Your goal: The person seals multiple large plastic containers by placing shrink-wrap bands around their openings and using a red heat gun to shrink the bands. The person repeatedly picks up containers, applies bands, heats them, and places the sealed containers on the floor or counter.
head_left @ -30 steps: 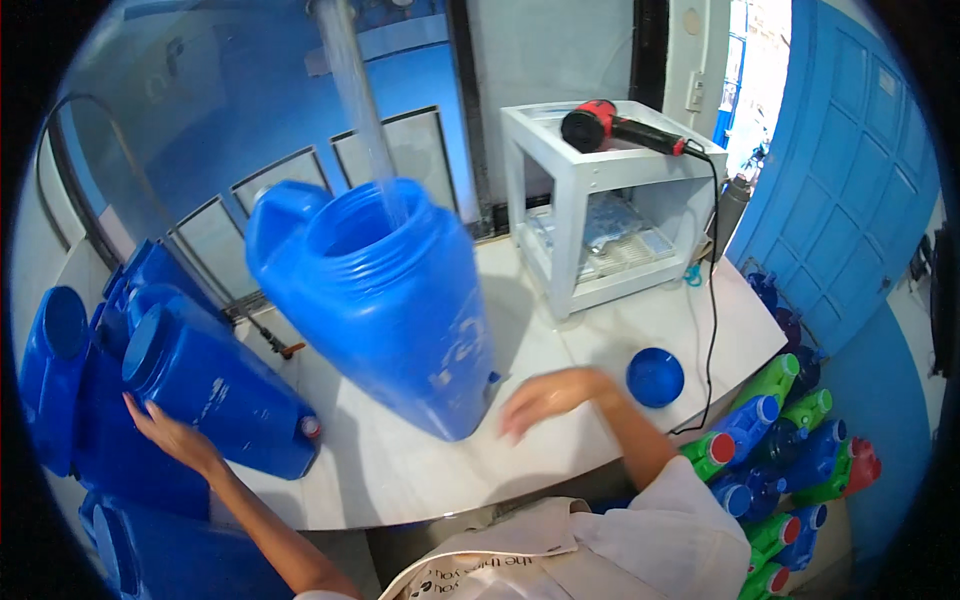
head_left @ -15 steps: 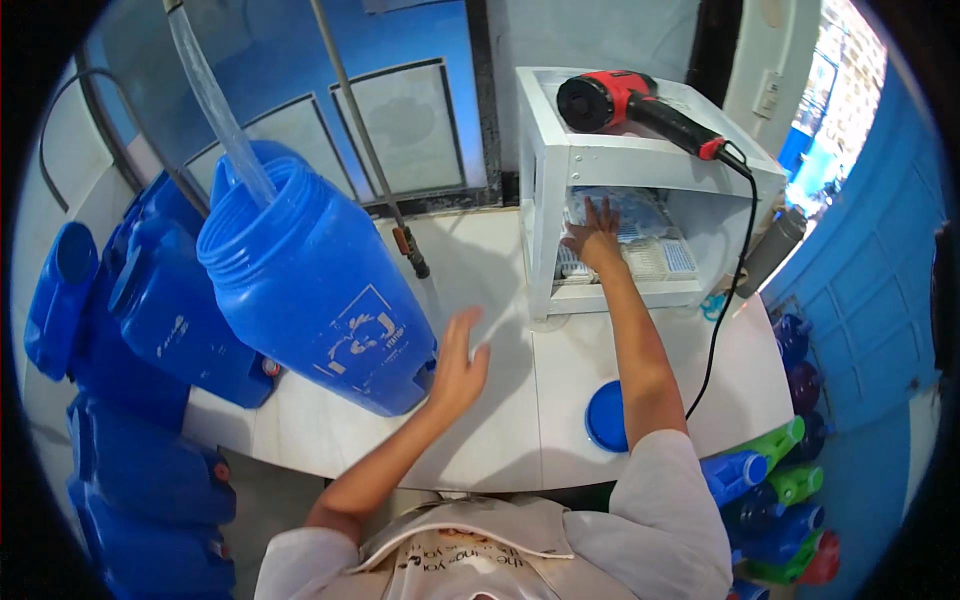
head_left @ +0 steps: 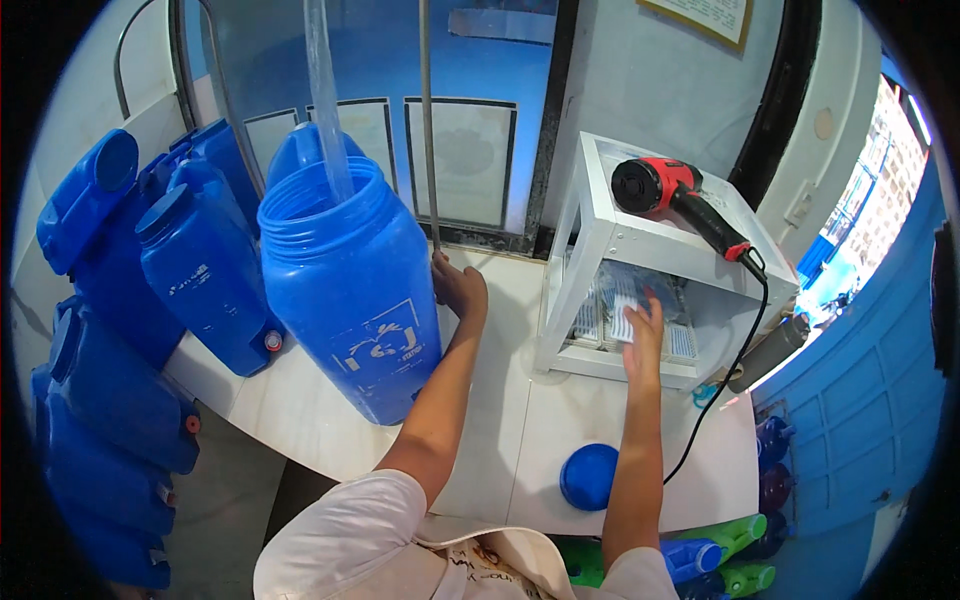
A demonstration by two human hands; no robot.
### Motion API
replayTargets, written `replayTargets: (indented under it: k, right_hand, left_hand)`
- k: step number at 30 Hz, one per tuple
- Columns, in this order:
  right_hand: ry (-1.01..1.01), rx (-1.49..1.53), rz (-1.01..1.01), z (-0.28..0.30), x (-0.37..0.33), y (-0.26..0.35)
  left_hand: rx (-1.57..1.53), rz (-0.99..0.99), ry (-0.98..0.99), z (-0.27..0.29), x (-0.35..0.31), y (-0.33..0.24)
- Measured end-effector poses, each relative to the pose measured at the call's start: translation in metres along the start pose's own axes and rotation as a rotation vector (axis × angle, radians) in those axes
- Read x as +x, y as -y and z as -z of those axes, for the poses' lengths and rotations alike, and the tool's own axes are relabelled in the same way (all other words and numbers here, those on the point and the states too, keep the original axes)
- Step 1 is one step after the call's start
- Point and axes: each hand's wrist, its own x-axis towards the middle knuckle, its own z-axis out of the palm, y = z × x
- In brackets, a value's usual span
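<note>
My left hand is closed around the lower end of a thin metal pipe, where a valve showed earlier; the hand now covers it. Beside that hand stands a big blue water jug, its threaded mouth uncapped. A stream of water runs from above into this mouth. In my right hand is a small white slip with printed lines, pinched at the opening of a white shelf box. Behind it, plastic bags and printed slips lie in the box.
A red and black heat gun rests on the box, its black cord hanging to the counter. A round blue cap lies near my right forearm. Several blue jugs crowd the left side; colored bottles stand low on the right. A dark cylinder stands beside the box.
My left hand has moved up and away from me to the pipe's end and closed there. My right hand has picked up a slip and drawn back slightly. The view has shifted.
</note>
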Motion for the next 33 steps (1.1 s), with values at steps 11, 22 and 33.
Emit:
replayTargets:
  k: [11,22,33]
  right_hand:
    - [-0.06,-0.099,0.093,-0.056,-0.167,0.073]
    - [0.644,-0.481,0.486,-0.261,-0.3,0.044]
    - [0.644,0.057,0.357,-0.45,-0.314,-0.018]
  left_hand:
    - [-0.238,-0.076,0.476,0.068,-0.066,-0.009]
    - [-1.079,-0.032,0.906,0.419,0.012,-0.021]
    - [-0.946,0.012,0.45,0.501,0.137,0.028]
